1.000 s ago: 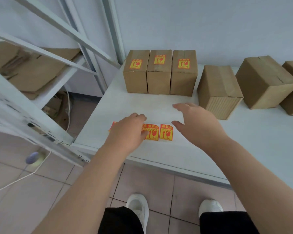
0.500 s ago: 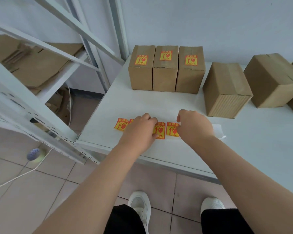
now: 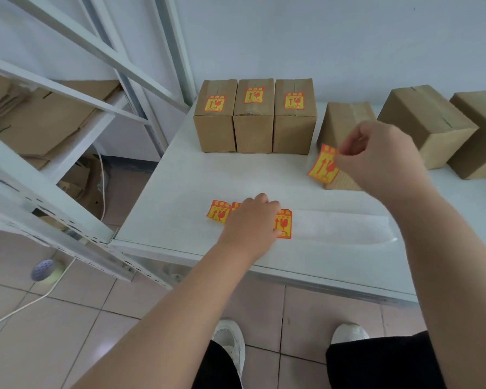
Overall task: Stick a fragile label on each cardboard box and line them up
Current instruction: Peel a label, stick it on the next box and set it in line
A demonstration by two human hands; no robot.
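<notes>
Right fingers: pinched on the top edge of a peeled label (image 3: 322, 167), which hangs in the air in front of the fourth box (image 3: 345, 122); right hand (image 3: 382, 158) raised above the table (image 3: 180, 189).
Left fingers: curled and pressed down on the label strip (image 3: 283, 223); left hand (image 3: 251, 223) covers its middle.
Strip: lies near the table's front edge, with labels showing on both sides of the left hand and bare backing (image 3: 343, 228) running right.
Labelled boxes: three (image 3: 254, 116) side by side at the back left, touching, each with a label on top.
Plain boxes: the fourth box just right of the row; two more (image 3: 424, 124) further right.
</notes>
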